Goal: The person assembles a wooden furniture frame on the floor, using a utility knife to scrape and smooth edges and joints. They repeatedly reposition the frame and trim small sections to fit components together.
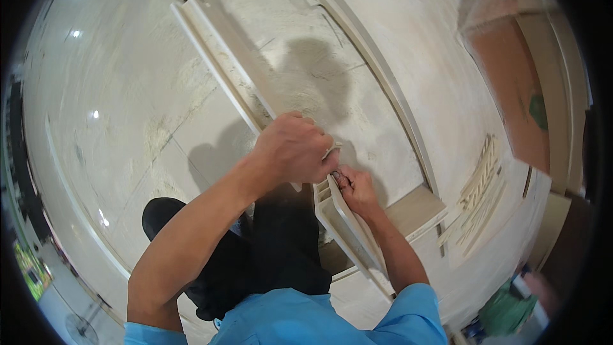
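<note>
My left hand (297, 147) is closed in a fist over the middle of the picture, beside the near end of a long pale grooved profile (220, 54). A bit of something light-coloured shows at its fingers; the rest is hidden. Just right of it, my right hand (357, 190) is closed, fingertips pinched on a small dark piece I cannot make out. Its fingers are at the upper end of a pale, trough-like panel (348, 227) with slots near that end. The panel slants down toward my right forearm. My black-trousered legs are under my left arm.
A long pale rail (377, 67) curves along the right of the dusty floor (153, 108). A wood-coloured board (412, 209) lies by my right forearm. Thin strips (482, 185) are heaped farther right, near an open cardboard box (511, 83). A green bag (507, 310) sits at lower right.
</note>
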{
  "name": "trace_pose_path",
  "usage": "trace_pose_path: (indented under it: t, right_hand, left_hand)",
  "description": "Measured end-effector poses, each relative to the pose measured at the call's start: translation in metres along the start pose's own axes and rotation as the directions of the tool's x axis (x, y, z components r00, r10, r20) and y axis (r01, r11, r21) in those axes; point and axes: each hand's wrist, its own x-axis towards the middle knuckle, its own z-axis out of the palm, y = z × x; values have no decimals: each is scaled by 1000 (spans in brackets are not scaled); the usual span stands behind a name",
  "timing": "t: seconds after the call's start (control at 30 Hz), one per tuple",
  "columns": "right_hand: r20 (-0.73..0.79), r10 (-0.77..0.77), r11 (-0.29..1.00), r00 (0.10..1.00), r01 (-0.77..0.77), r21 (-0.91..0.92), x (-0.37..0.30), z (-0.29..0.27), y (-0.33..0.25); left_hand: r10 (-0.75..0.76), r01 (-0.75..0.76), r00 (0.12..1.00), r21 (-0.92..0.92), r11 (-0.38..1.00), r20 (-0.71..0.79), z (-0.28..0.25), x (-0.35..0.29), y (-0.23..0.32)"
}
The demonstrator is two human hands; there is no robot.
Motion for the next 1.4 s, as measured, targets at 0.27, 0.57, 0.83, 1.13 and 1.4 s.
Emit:
trace_pose_path:
  t: [0.27, 0.57, 0.83, 1.13, 1.4]
  right_hand:
    - [-120, -127, 991, 985, 132, 35, 6, 9, 6]
    - [7, -320, 913, 947, 310, -264, 16, -3, 1]
    - [65, -204, 979, 977, 204, 4, -33, -40, -50]
    - [-1, -257, 957, 967, 254, -142, 22, 4, 9]
    - [86, -216, 968, 972, 202, 149, -19, -34, -54]
  left_hand:
    - [-47, 47, 998, -21, 999, -31, 2, 0, 3]
    - [-35, 35, 999, -31, 999, -17, 2, -2, 1]
    - [-49, 49, 998, -23, 999, 31, 4, -3, 1]
    - [-30, 29, 1000, -50, 998, -4, 2, -2, 1]
    - [-29, 28, 999, -45, 999, -14, 5, -2, -1]
